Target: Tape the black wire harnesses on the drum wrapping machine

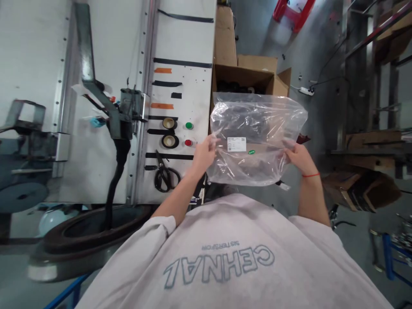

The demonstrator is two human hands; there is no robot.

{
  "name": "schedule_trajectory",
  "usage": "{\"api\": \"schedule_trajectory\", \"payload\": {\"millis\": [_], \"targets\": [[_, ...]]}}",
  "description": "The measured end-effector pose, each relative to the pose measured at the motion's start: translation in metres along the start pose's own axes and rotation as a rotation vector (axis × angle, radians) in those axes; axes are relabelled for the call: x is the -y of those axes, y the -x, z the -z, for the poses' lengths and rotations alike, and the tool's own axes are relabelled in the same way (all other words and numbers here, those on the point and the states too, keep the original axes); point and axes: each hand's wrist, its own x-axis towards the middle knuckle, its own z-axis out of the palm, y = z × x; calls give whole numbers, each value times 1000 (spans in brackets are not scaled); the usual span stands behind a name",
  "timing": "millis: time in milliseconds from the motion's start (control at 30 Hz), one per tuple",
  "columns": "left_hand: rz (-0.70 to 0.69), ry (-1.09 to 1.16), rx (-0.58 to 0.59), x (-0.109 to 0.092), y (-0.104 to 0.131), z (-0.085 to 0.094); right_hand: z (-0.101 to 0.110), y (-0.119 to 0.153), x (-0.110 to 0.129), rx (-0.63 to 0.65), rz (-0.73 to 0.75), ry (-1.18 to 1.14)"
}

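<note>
A clear plastic bag (257,165) is stretched out flat in front of my chest. My left hand (205,151) pinches its left edge, and my right hand (296,155) grips the right edge. On the bag sit a white printed label (236,144) and a small green sticker (251,152). Through the film, part of the open cardboard box (244,74) beyond it shows; dark items lie inside that box, too shaded to name. Some fingertips of both hands are behind or blurred by the plastic.
The white workbench (193,38) on the left carries black scissors (165,175), two tape rolls (169,140), a green button (189,125) and a red button (188,142). A metal machine arm (93,81) stands farther left. A red stool (291,15) and a power strip (306,91) are on the floor.
</note>
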Motion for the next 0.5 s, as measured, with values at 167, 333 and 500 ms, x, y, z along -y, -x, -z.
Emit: {"api": "schedule_trajectory", "payload": {"millis": [167, 333, 500], "targets": [[-296, -184, 223, -19, 63, -63, -82, 29, 16, 187, -33, -244], [-467, -313, 276, -19, 74, -49, -94, 39, -12, -63, -213, -574], [161, 158, 458, 13, 47, -26, -68, 34, -44, 42, 146, -267]]}}
